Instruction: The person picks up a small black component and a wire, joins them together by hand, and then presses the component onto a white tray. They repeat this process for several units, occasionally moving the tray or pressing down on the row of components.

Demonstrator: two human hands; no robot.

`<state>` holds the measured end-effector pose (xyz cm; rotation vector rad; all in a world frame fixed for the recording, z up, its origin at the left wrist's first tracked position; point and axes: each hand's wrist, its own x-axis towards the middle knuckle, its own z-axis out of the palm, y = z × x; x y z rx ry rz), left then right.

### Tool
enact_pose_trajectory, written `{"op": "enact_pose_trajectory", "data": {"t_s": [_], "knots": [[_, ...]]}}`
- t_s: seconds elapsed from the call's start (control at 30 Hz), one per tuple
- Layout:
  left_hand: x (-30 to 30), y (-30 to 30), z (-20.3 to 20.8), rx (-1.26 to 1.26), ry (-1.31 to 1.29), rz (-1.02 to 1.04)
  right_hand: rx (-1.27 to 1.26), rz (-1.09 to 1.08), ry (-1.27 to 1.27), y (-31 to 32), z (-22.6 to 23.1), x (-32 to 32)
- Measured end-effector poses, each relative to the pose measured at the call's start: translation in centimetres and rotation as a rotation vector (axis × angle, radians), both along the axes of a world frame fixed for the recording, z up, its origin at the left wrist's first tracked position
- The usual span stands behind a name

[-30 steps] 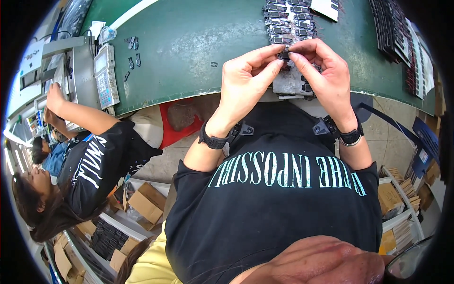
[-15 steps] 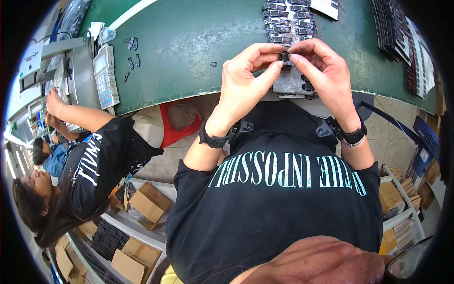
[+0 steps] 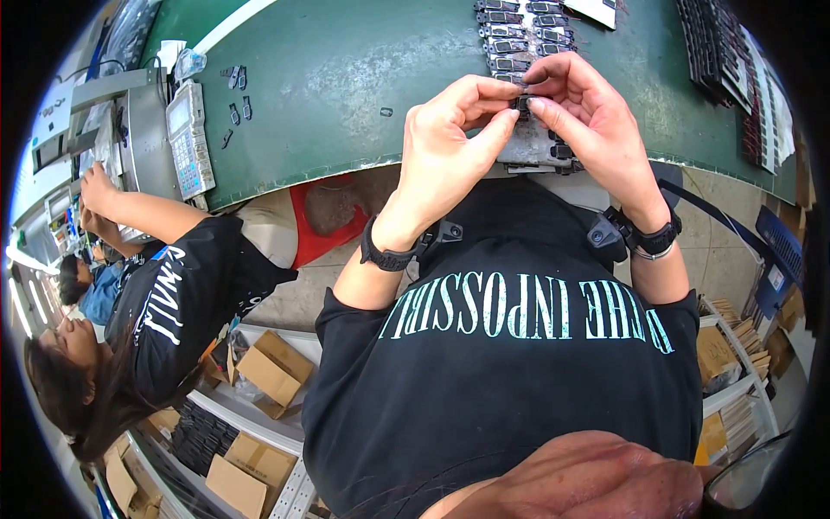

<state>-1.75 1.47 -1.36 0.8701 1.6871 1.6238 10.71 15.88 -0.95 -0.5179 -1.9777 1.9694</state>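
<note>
Two bare hands, left hand (image 3: 437, 143) and right hand (image 3: 609, 143), meet near the front edge of a green tabletop (image 3: 346, 112), thumb and index finger of each closed in a pinch on one small black module (image 3: 524, 105). Clock positions run from that module. Left hand at 8, right at 4. Module mostly covered by fingertips, so its long axis and which way it points can't be told; any marking on it is too small to tell. At 12, two columns of black speaker-like modules (image 3: 507, 47): roughly six showing left, four right, count uncertain past the fingers; these lie long axis about 9 to 3, slightly tilted. Partly hidden grey block (image 3: 523, 158) at 6, just beyond the hands. At 9, one lone small part (image 3: 386, 112), then about six loose black parts (image 3: 247, 107) and one keypad unit (image 3: 189, 138) with blue keys. Stacked black trays (image 3: 709, 52) at 2 to 3. Writing: pale turquoise capitals, upside down, across the black T-shirt (image 3: 501, 389); white lettering on one co-worker's dark shirt (image 3: 194, 285), at 8.
</note>
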Motion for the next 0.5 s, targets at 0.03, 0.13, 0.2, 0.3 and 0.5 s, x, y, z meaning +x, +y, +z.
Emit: {"op": "enact_pose_trajectory", "data": {"t_s": [0.03, 0.13, 0.2, 0.3, 0.5], "knots": [[0.2, 0.0, 0.2, 0.003, 0.018, 0.008, -0.001, 0.001, -0.001, -0.2, 0.2, 0.0], [0.4, -0.2, 0.6, 0.008, 0.048, 0.024, 0.400, -0.004, -0.031, -1.1, 1.6, 0.3], [0.1, -0.6, 0.8, -0.028, 0.052, 0.001, 0.383, 0.020, -0.047, -1.2, 1.9, 0.5], [0.1, -1.5, 0.8, -0.065, 0.035, 0.004, 0.349, 0.064, -0.078, -1.1, 2.2, 0.8], [-0.2, -2.4, 0.0, -0.334, 0.040, 0.049, 0.358, -0.147, -0.054, 2.4, 1.8, 2.5]]}}
